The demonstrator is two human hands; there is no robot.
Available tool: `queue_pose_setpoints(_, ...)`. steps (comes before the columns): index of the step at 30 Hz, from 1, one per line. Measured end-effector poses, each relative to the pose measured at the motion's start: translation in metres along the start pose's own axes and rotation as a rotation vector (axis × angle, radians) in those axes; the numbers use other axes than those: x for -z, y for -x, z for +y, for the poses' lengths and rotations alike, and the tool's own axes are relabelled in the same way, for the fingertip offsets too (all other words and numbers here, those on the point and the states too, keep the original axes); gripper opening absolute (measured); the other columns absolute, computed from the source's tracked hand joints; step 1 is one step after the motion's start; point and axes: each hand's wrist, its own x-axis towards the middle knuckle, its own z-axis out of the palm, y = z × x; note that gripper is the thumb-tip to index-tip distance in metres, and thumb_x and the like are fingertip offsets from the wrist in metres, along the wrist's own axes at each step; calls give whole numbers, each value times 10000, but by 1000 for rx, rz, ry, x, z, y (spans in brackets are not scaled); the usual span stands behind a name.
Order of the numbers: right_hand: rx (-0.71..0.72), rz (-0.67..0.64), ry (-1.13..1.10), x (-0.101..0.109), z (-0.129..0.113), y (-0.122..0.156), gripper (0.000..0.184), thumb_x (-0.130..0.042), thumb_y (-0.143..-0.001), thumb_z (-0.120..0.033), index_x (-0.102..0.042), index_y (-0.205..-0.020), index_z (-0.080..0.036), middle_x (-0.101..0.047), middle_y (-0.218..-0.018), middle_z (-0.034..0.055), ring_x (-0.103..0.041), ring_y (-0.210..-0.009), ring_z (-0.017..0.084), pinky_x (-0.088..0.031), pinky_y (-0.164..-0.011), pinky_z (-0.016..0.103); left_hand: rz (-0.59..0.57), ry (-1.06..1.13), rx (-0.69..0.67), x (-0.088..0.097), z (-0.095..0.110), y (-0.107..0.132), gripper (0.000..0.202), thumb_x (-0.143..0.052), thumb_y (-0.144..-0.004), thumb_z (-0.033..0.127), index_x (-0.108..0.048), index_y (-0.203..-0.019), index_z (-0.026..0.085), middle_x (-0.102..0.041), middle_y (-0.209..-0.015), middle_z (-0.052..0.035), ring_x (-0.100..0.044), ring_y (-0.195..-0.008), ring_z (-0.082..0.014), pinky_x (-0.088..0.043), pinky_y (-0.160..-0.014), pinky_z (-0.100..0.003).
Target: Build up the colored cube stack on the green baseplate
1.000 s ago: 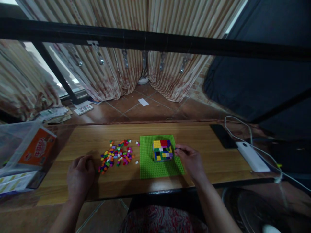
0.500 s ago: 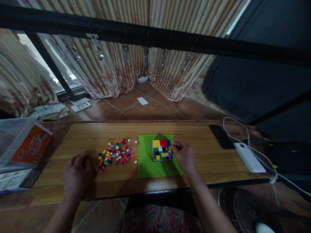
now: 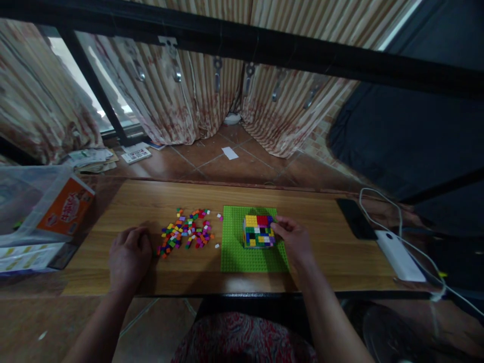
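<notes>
A block-shaped build of coloured toy bricks [image 3: 259, 237] stands on a green studded baseplate [image 3: 232, 259]. At its upper right edge, my right hand [image 3: 294, 239] has thumb and forefinger pinched together against the bricks. Whatever lies between those fingertips is too small to make out. My left hand [image 3: 130, 257] rests on the tabletop with its fingers curled in, and nothing shows in it. Just to the right of that hand lies a loose spread of small coloured bricks [image 3: 189, 233]. A white brick [image 3: 217, 246] sits apart, near the baseplate's left edge.
The wooden table [image 3: 340, 267] carries a black phone [image 3: 356, 218] and a white power bank [image 3: 400, 256] with a cable at the right. A clear plastic box [image 3: 28, 196] with an orange label stands at the left. A dark metal bar [image 3: 234, 35] crosses above.
The head view has shifted and tilted, so the table appears farther right. Both hands keep about the same places, the right at the build's edge and the left on the table.
</notes>
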Motion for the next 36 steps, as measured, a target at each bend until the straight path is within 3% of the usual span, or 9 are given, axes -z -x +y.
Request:
queue_pose_setpoints(6, -248, -119, -183, 3, -3, 0, 455, -895, -443, -355, -729, -833, -189, -712, -696, 4, -602, -545, 126, -489, -517, 259, -13, -9, 21, 1, 1, 1, 296, -412, -870, 300, -653, -979, 168, -648, -1051, -128, -589, -1007, -277, -478, -924, -426)
queue_pose_setpoints(16, -236, -183, -152, 10, 3, -7, 430, -885, -494, -313, -728, -882, -218, -729, -770, 8, -634, -600, 143, -515, -548, 277, -2, 6, 34, -2, 1, 4, 274, -423, -882, 282, -652, -991, 179, -644, -1049, -114, -583, -1006, -256, -469, -921, -402)
queue_pose_setpoints(22, -214, -154, -142, 8, 2, -7, 446, -904, -443, -313, -728, -837, -199, -718, -724, 5, -627, -553, 140, -520, -521, 281, -6, 5, 46, -3, 2, 6, 266, -421, -884, 269, -653, -980, 182, -645, -1038, -108, -589, -989, -255, -471, -908, -388)
queue_pose_setpoints(28, -125, -108, -162, 11, 1, -3, 383, -898, -484, -339, -722, -796, -204, -668, -690, -24, -570, -551, 87, -486, -527, 223, 8, 24, 41, -4, 1, 7, 271, -420, -887, 255, -655, -989, 169, -647, -1044, -115, -587, -1013, -257, -467, -926, -387)
queue_pose_setpoints(32, 101, 36, -45, 3, -20, 20, 268, -824, -616, -373, -719, -805, -214, -658, -707, -23, -534, -559, 84, -448, -538, 221, 9, 35, 51, -4, 2, 7, 261, -426, -886, 248, -656, -983, 170, -646, -1053, -117, -587, -1018, -255, -467, -922, -387)
queue_pose_setpoints(34, 231, -19, 104, -12, -30, 41, 215, -742, -723, -388, -725, -862, -224, -680, -744, -2, -575, -618, 118, -469, -591, 251, 9, 30, 51, -4, 2, 7, 259, -428, -886, 246, -656, -982, 168, -647, -1046, -120, -587, -1012, -257, -470, -913, -390)
queue_pose_setpoints(36, 336, -205, 267, -34, -35, 64, 190, -669, -795, -382, -726, -903, -236, -708, -839, 24, -633, -739, 163, -498, -684, 291, 11, 24, 49, -4, 2, 8, 260, -428, -887, 247, -655, -984, 166, -647, -1043, -121, -588, -1007, -258, -472, -908, -391)
